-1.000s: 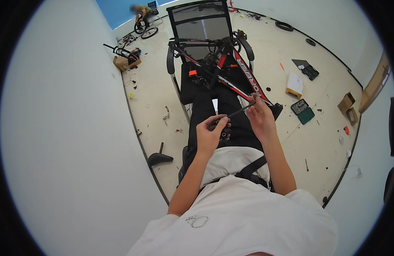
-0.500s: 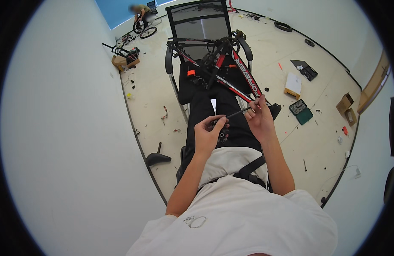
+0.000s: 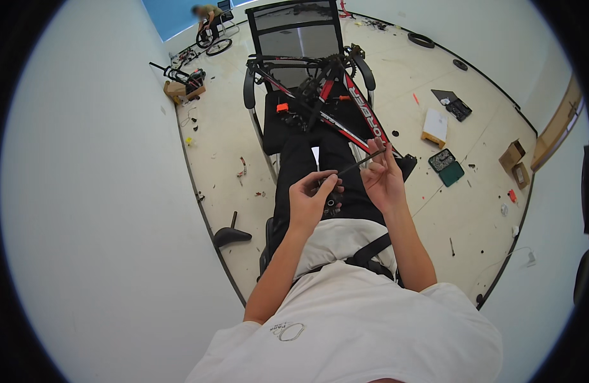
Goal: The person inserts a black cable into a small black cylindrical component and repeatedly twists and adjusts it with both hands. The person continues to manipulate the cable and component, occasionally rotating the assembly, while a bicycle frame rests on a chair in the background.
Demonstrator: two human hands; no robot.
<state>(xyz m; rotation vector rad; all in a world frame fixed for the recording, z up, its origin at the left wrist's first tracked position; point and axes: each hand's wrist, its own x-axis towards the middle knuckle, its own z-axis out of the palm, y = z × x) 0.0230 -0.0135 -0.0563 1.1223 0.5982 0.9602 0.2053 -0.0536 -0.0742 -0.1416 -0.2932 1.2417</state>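
Observation:
Above my lap, my left hand (image 3: pixel 310 201) is closed round a small dark metal bicycle part (image 3: pixel 332 203), mostly hidden by the fingers, with a round hole showing. From between the left thumb and fingers a thin dark rod (image 3: pixel 358 165) slants up to the right. Its far end lies at the fingertips of my right hand (image 3: pixel 385 185), which pinches it while other fingers are bent. Just beyond my hands, a red, black and white bicycle frame (image 3: pixel 364 112) rests across a black office chair (image 3: pixel 248 96).
A black saddle (image 3: pixel 232 237) lies on the floor at left. On the right are an open green case (image 3: pixel 454 173), a white-topped box (image 3: pixel 436 126), a black tool case (image 3: pixel 459 108) and an open carton (image 3: pixel 513 154). Far left, a person (image 3: pixel 208 19) bends over a wheel (image 3: pixel 219 47).
My right fingers have shifted round the rod's end, so more of the rod shows. The left hand keeps its grip. The whole view has moved slightly.

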